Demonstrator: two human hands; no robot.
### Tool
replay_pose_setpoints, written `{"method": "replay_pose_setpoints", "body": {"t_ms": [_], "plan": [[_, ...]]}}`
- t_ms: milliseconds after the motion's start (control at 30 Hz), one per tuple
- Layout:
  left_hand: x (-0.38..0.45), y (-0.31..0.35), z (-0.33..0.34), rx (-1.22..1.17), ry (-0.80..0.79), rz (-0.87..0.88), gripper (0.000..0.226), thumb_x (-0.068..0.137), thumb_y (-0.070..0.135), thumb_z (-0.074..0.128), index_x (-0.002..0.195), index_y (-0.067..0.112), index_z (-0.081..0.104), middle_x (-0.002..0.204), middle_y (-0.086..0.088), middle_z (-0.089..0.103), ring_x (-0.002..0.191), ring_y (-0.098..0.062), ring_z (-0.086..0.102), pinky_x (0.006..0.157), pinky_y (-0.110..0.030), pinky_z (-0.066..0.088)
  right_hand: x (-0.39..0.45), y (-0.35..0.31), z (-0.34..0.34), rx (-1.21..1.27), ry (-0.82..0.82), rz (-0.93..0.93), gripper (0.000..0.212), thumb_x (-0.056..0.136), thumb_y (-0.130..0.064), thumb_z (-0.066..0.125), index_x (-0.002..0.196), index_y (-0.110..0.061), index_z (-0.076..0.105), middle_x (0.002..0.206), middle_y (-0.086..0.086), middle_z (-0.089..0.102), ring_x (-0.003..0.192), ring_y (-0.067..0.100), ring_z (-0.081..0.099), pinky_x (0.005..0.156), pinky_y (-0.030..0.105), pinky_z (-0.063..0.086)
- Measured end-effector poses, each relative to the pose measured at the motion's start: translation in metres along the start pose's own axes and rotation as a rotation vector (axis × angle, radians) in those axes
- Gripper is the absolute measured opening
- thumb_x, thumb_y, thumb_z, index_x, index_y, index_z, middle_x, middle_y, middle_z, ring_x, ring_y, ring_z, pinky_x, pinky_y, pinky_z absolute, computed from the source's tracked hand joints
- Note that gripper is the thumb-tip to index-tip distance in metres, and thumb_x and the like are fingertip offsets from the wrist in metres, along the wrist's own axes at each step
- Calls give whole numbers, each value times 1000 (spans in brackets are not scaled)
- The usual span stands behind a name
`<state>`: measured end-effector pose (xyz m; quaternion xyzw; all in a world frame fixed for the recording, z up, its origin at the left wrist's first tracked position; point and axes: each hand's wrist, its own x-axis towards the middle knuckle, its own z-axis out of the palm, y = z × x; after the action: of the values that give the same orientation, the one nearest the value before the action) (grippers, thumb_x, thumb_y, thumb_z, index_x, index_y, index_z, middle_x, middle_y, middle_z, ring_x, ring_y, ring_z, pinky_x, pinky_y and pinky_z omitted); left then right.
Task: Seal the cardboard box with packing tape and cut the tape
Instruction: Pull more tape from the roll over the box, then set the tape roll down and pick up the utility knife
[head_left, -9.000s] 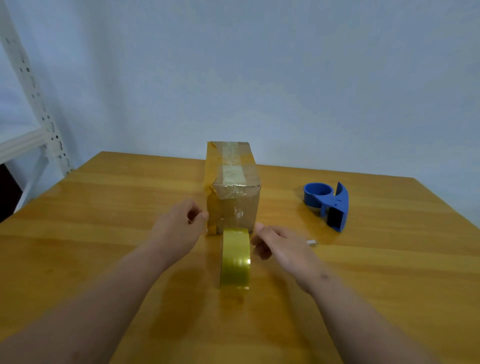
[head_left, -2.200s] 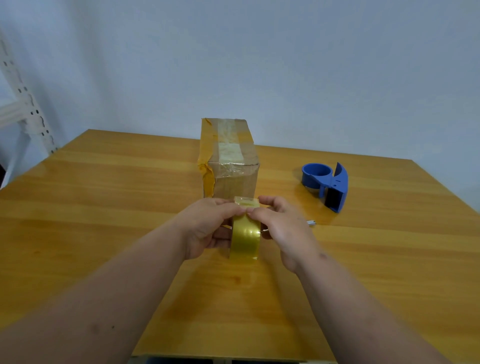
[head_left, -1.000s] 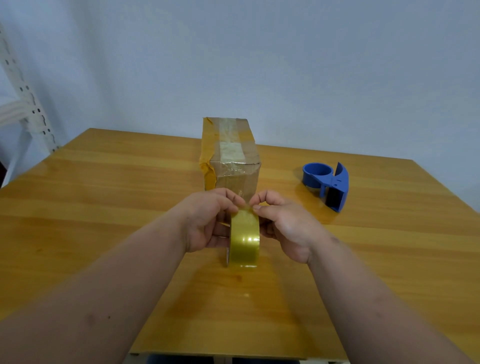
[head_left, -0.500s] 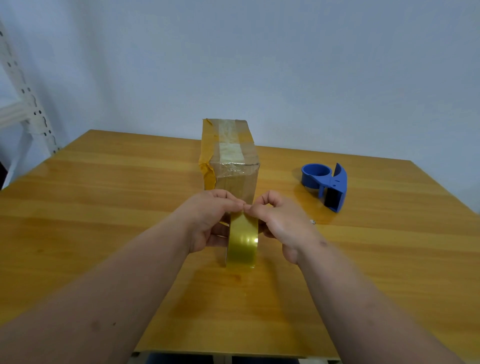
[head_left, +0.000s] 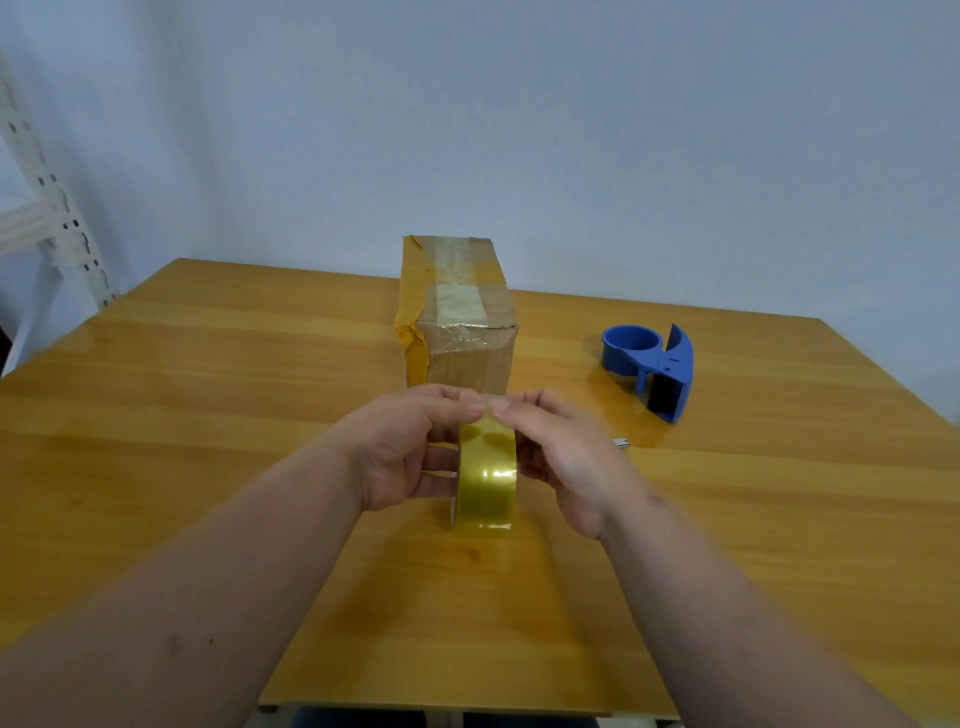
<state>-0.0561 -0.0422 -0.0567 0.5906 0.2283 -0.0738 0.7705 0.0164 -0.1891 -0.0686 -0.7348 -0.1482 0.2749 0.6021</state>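
A yellowish roll of packing tape (head_left: 487, 480) stands on edge on the wooden table (head_left: 208, 415), in front of a tall cardboard box (head_left: 457, 317) with old tape over its top and front. My left hand (head_left: 410, 452) grips the roll from the left side. My right hand (head_left: 561, 452) holds it from the right, fingertips pinched at the top of the roll beside the left thumb. Whether a loose tape end is lifted there cannot be told. A blue tape dispenser (head_left: 654, 366) lies to the right of the box.
A small metal object (head_left: 621, 443) lies on the table just right of my right hand. A white perforated shelf upright (head_left: 47, 208) stands at the far left. The table's near edge runs below my forearms.
Both hands stay on the roll with their fingertips working at its top. The roll has barely moved; it was lifted slightly and now rests on the table again.
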Motion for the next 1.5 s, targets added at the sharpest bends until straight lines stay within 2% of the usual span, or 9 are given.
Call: {"method": "replay_pose_setpoints", "body": {"t_ms": [100, 267, 533, 700, 900, 1100, 1200, 1367, 1500], "plan": [[1, 0, 2, -21, 44, -2, 26, 90, 14, 56, 115, 10, 63, 97, -17, 72, 71, -27, 69, 66, -38, 58, 0, 3, -1, -7, -14, 7, 60, 65, -36, 79, 118, -27, 53, 107, 5, 69, 96, 22, 65, 87, 38, 49], [2, 1, 5, -24, 66, 21, 23, 91, 16, 56, 112, 8, 63, 88, -15, 70, 62, -25, 69, 58, -36, 58, 0, 5, -1, -26, -7, -23, 67, 65, -30, 81, 122, -34, 47, 103, 8, 71, 97, 23, 68, 95, 46, 49], [16, -1, -2, 455, 365, 202, 24, 92, 37, 51, 103, 19, 63, 96, -4, 63, 86, -21, 59, 79, -36, 49, 0, -13, -12, -194, 161, -104, 51, 83, -11, 63, 127, -30, 43, 100, 9, 66, 88, 26, 66, 81, 47, 55], [27, -4, -2, 683, 413, 231, 33, 93, 31, 52, 122, 16, 57, 119, -6, 59, 111, -25, 54, 91, -33, 41, 7, -25, -30, -472, 248, -211, 45, 87, -13, 57, 126, -27, 39, 92, -3, 60, 70, 10, 57, 60, 27, 47], [48, -3, -7, 754, 469, 231, 40, 90, 32, 55, 127, 17, 55, 127, -8, 56, 113, -27, 55, 100, -41, 44, 47, -20, -37, -927, 280, -268, 49, 85, -11, 57, 128, -23, 36, 103, 3, 64, 85, 22, 63, 76, 43, 56], [71, -1, -13, 809, 457, 210, 43, 91, 29, 54, 133, 18, 51, 130, -9, 55, 116, -26, 53, 98, -33, 43, 91, 4, -37, -1322, 304, -326, 49, 81, -5, 53, 127, -19, 42, 121, 5, 61, 114, 28, 51, 98, 41, 39], [79, -3, -17, 859, 439, 172, 49, 91, 30, 53, 139, 22, 44, 138, -10, 50, 123, -29, 49, 105, -38, 39, 99, 12, -40, -1307, 258, -293, 53, 83, 0, 47, 133, -17, 41, 134, 9, 53, 127, 31, 41, 108, 42, 34], [84, -7, -19, 870, 469, 165, 44, 91, 25, 52, 134, 22, 49, 123, -12, 52, 107, -30, 55, 93, -37, 45, 77, 16, -47, -1267, 425, -440, 39, 78, -15, 56, 116, -19, 55, 117, 2, 53, 108, 25, 46, 92, 39, 42], [79, -9, -17, 818, 481, 207, 34, 90, 20, 52, 124, 20, 56, 102, -8, 53, 83, -24, 54, 71, -31, 45, 49, 19, -52, -1387, 202, -246, 29, 80, -30, 53, 107, -23, 61, 106, -3, 58, 106, 21, 50, 96, 39, 35]]}}
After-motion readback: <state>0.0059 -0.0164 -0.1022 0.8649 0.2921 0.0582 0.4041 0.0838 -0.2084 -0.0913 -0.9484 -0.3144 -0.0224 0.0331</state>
